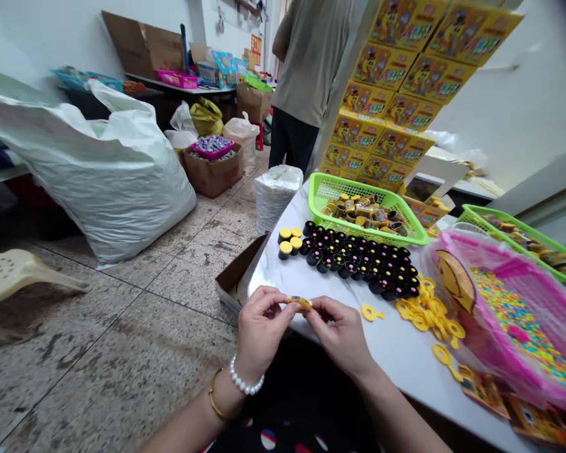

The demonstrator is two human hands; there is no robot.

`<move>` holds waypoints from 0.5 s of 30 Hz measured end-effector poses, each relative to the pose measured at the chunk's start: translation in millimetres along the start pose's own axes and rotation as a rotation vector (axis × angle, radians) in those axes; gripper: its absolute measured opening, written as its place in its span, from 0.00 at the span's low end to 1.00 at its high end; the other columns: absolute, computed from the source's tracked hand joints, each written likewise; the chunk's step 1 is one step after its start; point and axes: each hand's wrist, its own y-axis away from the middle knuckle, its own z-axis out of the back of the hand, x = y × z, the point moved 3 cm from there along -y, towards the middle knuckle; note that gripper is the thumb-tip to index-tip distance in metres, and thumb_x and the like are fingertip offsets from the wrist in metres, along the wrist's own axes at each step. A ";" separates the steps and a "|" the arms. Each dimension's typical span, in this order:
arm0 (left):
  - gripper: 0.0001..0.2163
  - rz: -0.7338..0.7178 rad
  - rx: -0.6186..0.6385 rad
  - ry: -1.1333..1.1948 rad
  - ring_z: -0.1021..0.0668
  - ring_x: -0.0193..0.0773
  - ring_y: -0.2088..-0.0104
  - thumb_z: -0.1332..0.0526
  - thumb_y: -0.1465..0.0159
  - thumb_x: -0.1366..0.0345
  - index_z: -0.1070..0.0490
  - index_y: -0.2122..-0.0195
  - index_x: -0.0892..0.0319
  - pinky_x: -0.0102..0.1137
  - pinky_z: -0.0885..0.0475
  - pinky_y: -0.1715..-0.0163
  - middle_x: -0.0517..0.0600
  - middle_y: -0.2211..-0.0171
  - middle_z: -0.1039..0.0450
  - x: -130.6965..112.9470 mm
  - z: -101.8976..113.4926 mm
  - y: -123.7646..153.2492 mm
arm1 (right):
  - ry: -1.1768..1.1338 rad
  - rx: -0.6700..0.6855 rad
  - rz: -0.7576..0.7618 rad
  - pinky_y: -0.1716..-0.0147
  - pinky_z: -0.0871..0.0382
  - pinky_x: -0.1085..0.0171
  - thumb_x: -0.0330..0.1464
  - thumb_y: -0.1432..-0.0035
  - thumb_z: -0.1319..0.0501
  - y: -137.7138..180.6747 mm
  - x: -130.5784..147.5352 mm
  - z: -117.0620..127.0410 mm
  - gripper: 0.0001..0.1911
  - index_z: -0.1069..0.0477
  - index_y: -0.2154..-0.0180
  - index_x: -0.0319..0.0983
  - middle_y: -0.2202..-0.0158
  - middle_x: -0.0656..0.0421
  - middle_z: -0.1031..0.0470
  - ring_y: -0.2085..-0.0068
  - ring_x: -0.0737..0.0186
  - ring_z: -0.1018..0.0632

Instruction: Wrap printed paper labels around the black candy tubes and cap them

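Observation:
My left hand (263,328) and my right hand (342,332) meet at the table's near edge. Between their fingertips they pinch a small yellow printed wrapper (302,303); the fingers partly cover it. Just beyond stand rows of small black cups (353,257), many with a pink or yellow dot inside. Several cups with yellow tops (290,241) stand at the left end of the rows. A single yellow ring-shaped plastic piece with a handle (371,313) lies right of my right hand, near a heap of similar yellow pieces (427,308).
A green basket (318,192) of yellow-wrapped pieces sits behind the cups, before stacked yellow boxes (377,104). At right is a pink basket (528,296) with colourful small candies. Printed wrappers (485,390) lie below it. A person (311,63) stands beyond the table; a large white sack (122,182) is left.

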 end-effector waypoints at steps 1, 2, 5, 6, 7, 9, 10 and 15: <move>0.04 -0.012 -0.032 -0.004 0.29 0.29 0.73 0.32 0.44 0.65 0.23 0.72 0.60 0.24 0.32 0.73 0.48 0.68 0.30 -0.3 5.1 -0.5 | 0.033 0.029 0.036 0.75 0.36 0.68 0.34 0.41 0.40 -4.8 3.6 0.3 0.08 0.24 0.68 0.40 0.73 0.61 0.24 0.76 0.68 0.29; 0.04 -0.020 -0.057 -0.002 0.28 0.30 0.72 0.32 0.44 0.65 0.23 0.73 0.60 0.24 0.32 0.72 0.48 0.69 0.30 -0.8 10.3 -1.2 | 0.068 0.062 0.081 0.76 0.35 0.68 0.34 0.41 0.40 -11.2 7.4 1.0 0.07 0.23 0.66 0.40 0.72 0.61 0.24 0.75 0.68 0.29; 0.05 0.041 -0.089 0.035 0.28 0.30 0.73 0.31 0.45 0.65 0.24 0.75 0.60 0.24 0.32 0.73 0.48 0.72 0.28 -1.0 24.2 -2.9 | 0.248 0.031 0.299 0.69 0.31 0.65 0.34 0.42 0.39 -39.6 20.2 5.9 0.08 0.23 0.61 0.41 0.66 0.57 0.24 0.67 0.63 0.26; 0.06 0.096 -0.090 0.057 0.29 0.29 0.75 0.31 0.45 0.64 0.24 0.74 0.60 0.23 0.33 0.76 0.47 0.74 0.28 -0.1 27.9 -3.0 | 0.342 -0.029 0.377 0.65 0.31 0.63 0.34 0.41 0.39 -51.2 24.0 7.0 0.09 0.23 0.60 0.40 0.64 0.55 0.25 0.63 0.60 0.25; 0.07 0.155 -0.089 0.082 0.31 0.28 0.79 0.31 0.45 0.63 0.24 0.73 0.60 0.23 0.35 0.79 0.46 0.77 0.29 0.9 31.0 -2.9 | 0.445 -0.091 0.440 0.60 0.31 0.61 0.34 0.41 0.39 -63.0 26.9 6.7 0.10 0.23 0.58 0.40 0.62 0.54 0.26 0.60 0.58 0.26; 0.09 0.258 -0.071 0.136 0.35 0.26 0.84 0.31 0.44 0.61 0.25 0.72 0.61 0.21 0.40 0.84 0.44 0.83 0.33 2.5 35.2 -2.0 | 0.639 -0.166 0.501 0.56 0.32 0.58 0.35 0.39 0.40 -85.4 29.4 0.9 0.11 0.23 0.57 0.39 0.60 0.51 0.27 0.57 0.54 0.28; 0.10 0.295 -0.055 0.167 0.36 0.25 0.85 0.32 0.44 0.59 0.26 0.72 0.61 0.21 0.42 0.85 0.42 0.85 0.35 3.0 36.5 -1.5 | 0.718 -0.170 0.504 0.57 0.33 0.57 0.37 0.39 0.41 -94.8 29.3 -4.3 0.12 0.23 0.58 0.38 0.60 0.51 0.28 0.57 0.54 0.29; 0.18 0.490 -0.001 0.317 0.37 0.24 0.88 0.30 0.47 0.51 0.29 0.71 0.62 0.19 0.50 0.87 0.41 0.88 0.37 9.8 39.9 1.1 | 0.917 -0.110 0.474 0.57 0.36 0.55 0.40 0.40 0.40 -114.2 26.4 -31.9 0.13 0.25 0.65 0.36 0.61 0.49 0.29 0.58 0.50 0.33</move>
